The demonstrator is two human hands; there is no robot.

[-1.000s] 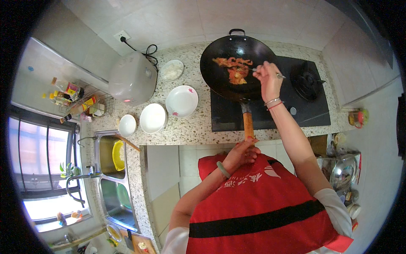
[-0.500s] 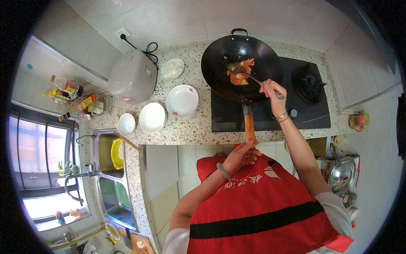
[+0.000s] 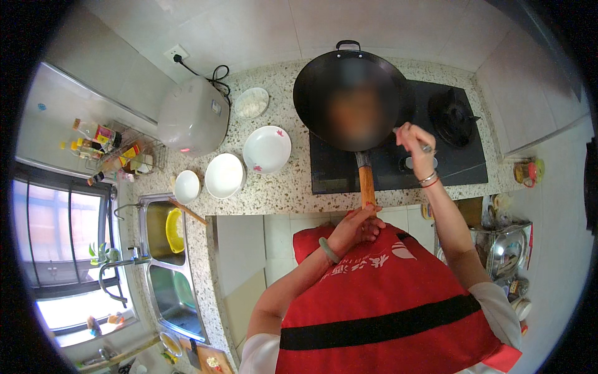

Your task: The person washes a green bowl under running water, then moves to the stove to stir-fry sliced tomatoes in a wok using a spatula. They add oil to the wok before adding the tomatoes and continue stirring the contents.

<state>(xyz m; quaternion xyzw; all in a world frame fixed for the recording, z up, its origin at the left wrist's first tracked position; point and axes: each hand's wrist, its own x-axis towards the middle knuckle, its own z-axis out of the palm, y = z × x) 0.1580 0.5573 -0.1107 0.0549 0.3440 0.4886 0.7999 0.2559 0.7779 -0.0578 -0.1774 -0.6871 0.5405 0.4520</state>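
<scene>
A black wok (image 3: 311,93) sits over the left burner of the stove, its wooden handle (image 3: 365,181) pointing toward me. Fingers closed, my left hand (image 3: 355,229) grips the end of that handle in front of my red apron (image 3: 374,293). At the wok's right rim, my right hand (image 3: 416,144) is closed around the handle of a metal spatula (image 3: 427,149). Its head cannot be made out in the wok. Orange-red food (image 3: 355,112) there is smeared by a blur over the wok's middle.
Left of the wok stand a plate of white rice-like food (image 3: 251,103), a flower-marked plate (image 3: 267,149) and two white bowls (image 3: 225,175). A rice cooker (image 3: 193,118) is behind them. The sink (image 3: 163,240) lies far left, and a second burner (image 3: 451,121) right.
My right hand has moved slightly right and down with the spatula. The wok's middle, sharp before with food and spatula head showing, is now blurred. My left hand stays on the handle.
</scene>
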